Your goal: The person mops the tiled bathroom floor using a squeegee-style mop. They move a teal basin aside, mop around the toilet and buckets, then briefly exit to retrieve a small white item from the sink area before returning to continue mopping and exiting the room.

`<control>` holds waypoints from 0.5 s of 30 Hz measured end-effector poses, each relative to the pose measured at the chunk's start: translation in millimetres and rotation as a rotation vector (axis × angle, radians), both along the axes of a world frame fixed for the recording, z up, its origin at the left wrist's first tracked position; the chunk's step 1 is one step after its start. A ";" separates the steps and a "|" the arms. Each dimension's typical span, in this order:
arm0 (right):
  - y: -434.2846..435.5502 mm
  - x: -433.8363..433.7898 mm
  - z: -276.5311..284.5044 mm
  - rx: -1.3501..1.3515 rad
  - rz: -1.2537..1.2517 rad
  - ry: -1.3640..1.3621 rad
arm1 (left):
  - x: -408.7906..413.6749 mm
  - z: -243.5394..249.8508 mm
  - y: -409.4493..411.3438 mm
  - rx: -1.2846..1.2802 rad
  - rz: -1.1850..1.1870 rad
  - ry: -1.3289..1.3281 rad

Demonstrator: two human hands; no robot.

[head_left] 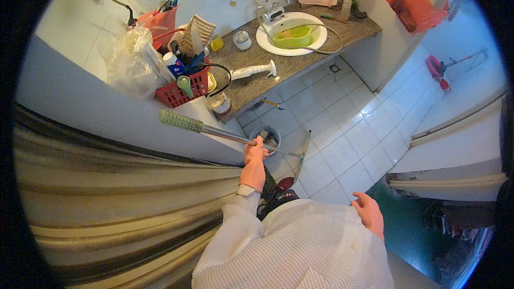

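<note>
My left hand (254,153) grips the metal pole (229,134) of a floor squeegee. Its green textured grip (180,121) points up and to the left. At the lower end, the squeegee's long thin blade (303,155) is at the white tiled floor, near a dark red shoe (285,183). My right hand (368,212) hangs at my right side, holding nothing, its fingers loosely bent and apart. Just beyond my left hand stands a bucket (277,131), partly hidden by the pole, with things inside that I cannot make out.
A stone counter (257,94) carries a white washbasin (263,42) with a green bowl (295,38), a white handheld appliance (253,71) and a loaded red basket (192,88). A brown curtain (132,204) hangs left. A pink dustpan-like thing (433,67) stands far right.
</note>
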State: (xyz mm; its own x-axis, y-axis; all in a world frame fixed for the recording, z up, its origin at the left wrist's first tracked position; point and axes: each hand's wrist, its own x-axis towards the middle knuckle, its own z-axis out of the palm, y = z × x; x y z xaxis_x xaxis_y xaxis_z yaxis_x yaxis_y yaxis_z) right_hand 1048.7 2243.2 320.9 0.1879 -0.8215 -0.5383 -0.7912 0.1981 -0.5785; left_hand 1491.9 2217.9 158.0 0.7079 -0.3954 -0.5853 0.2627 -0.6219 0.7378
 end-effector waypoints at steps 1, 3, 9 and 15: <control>0.0 5.5 1.0 0.006 -0.010 -0.002 | 6.5 -3.7 -2.0 0.014 0.000 -0.012; 0.9 16.3 4.3 0.028 -0.023 -0.013 | 27.9 -17.6 1.0 0.040 0.007 -0.041; -0.4 19.9 1.7 0.037 0.029 0.006 | 66.6 -52.2 -13.4 -0.104 0.063 0.075; -2.3 -1.4 -45.3 -0.030 0.070 0.056 | 53.0 -79.2 -13.2 -0.284 0.226 0.170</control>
